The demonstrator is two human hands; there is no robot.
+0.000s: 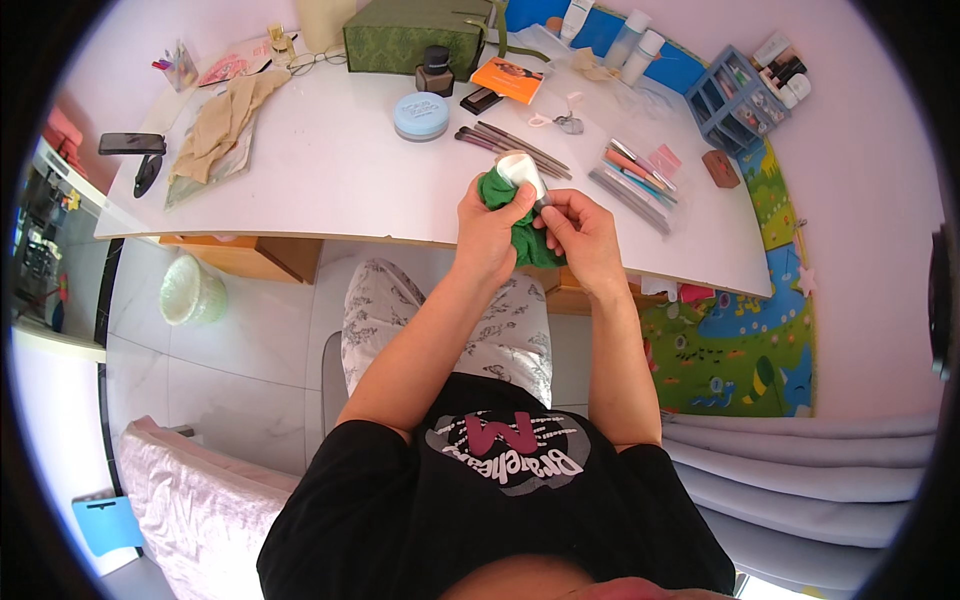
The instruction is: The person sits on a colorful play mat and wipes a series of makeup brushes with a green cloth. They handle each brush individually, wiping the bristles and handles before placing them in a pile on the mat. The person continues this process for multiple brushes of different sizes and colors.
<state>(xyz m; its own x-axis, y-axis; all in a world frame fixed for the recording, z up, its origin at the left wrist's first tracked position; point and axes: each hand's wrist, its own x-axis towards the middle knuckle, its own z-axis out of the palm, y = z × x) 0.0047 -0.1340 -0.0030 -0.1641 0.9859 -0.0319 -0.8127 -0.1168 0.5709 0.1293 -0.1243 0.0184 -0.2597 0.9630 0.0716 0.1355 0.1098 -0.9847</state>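
My left hand (491, 225) grips a bunched green cloth (536, 246) together with a small white item (517, 171), its thumb pressed on the white surface. At the white item's right edge, my right hand (581, 232) pinches a small dark grey part (542, 202) between thumb and fingers; whether this part is joined to the white item I cannot tell. Both hands are above the front edge of the white desk (337, 180). Just beyond them lie several makeup brushes (517, 147), and to the right a clear pouch with pens or brushes (637, 176).
A round light blue container (421, 116), a dark-capped bottle (435, 71), an orange box (508, 79) and a green patterned box (412, 37) stand farther back. A beige cloth (225, 124) lies at the left. A blue drawer organizer (731, 97) is at the right, and a waste bin (192, 291) stands below.
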